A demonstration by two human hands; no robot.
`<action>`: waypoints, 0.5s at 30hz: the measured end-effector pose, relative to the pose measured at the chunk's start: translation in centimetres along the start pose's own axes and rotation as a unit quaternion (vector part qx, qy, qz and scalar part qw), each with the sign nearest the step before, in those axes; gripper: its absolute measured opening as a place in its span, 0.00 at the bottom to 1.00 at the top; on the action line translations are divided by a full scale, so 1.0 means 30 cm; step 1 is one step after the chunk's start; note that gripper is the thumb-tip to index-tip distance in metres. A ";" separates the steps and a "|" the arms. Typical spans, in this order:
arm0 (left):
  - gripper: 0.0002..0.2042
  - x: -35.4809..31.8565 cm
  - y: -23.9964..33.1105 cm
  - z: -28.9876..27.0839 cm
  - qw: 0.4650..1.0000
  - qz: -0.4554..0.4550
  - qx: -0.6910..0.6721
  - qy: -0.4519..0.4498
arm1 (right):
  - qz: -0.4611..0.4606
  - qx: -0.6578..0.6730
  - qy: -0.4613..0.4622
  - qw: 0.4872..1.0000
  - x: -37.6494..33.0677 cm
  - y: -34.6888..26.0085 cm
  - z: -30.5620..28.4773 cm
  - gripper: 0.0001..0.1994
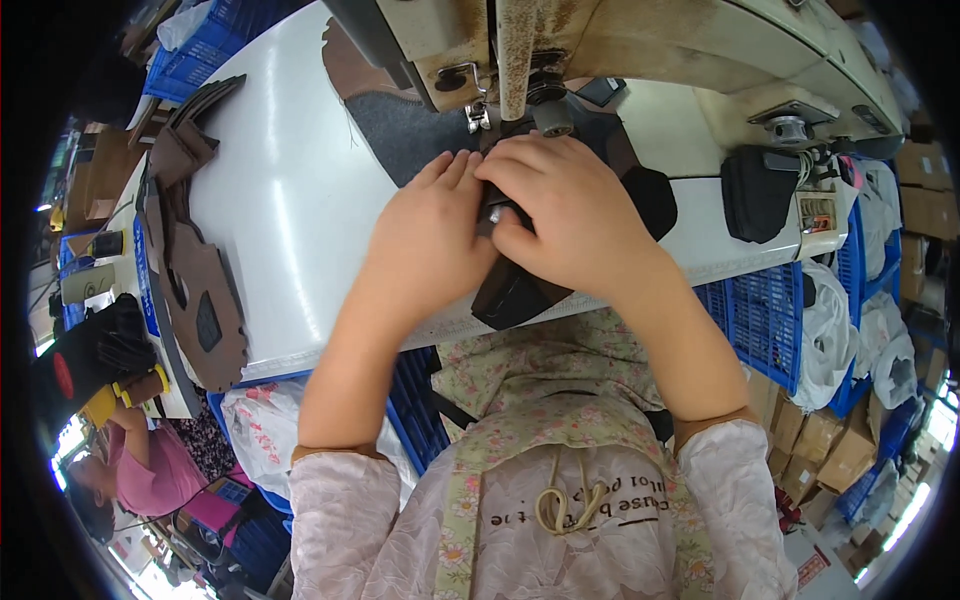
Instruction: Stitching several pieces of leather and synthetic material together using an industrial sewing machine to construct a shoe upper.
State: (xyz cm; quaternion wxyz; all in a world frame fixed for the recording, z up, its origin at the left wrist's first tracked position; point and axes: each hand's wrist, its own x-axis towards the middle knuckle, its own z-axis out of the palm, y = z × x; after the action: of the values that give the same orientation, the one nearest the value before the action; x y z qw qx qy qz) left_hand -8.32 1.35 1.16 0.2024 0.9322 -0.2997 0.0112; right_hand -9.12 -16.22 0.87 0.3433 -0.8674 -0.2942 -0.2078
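Note:
Both hands meet over dark leather pieces under the sewing machine's head. My left hand (pixel 430 225) is closed at the left side of a folded black leather piece (pixel 518 296), its fingertips near the presser foot (pixel 477 117). My right hand (pixel 575 205) grips the same piece from the right, fingers bent and thumb tucked inward. A small shiny spot shows between the thumbs; I cannot tell what it is. The black piece reaches over the table's front edge. Beneath and beyond the hands lies a larger brown and dark grey leather panel (pixel 385 130). The fingers hide much of the work.
The sewing machine arm (pixel 680 45) spans the far right. Brown cut pieces (pixel 205 300) are stacked along the white table's (pixel 290 200) left side. Black cut pieces (pixel 757 195) lie at the right. Blue crates (pixel 760 325) stand below. A person in pink (pixel 165 470) sits at lower left.

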 end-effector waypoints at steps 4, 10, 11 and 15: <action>0.23 0.044 -0.174 -0.117 0.974 -0.036 -0.185 -0.126 | 0.021 -0.131 -0.085 0.987 0.033 -0.053 0.033 0.09; 0.17 0.098 -0.214 0.003 0.998 0.014 -0.031 0.056 | 0.059 -0.190 -0.095 0.975 0.041 -0.082 0.129 0.06; 0.17 0.091 -0.217 0.033 0.998 0.015 -0.033 0.058 | 0.059 -0.193 -0.096 0.975 0.026 -0.071 0.135 0.06; 0.19 0.069 -0.234 0.071 0.997 -0.023 0.028 0.064 | -0.007 -0.233 -0.038 0.972 -0.024 -0.049 0.157 0.07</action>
State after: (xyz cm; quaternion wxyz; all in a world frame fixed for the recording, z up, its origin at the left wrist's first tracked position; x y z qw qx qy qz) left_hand -2.87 4.57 -3.10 0.1957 0.9414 -0.2644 0.0746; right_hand -9.85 -12.24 -2.03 0.1191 -0.9289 -0.2564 -0.2393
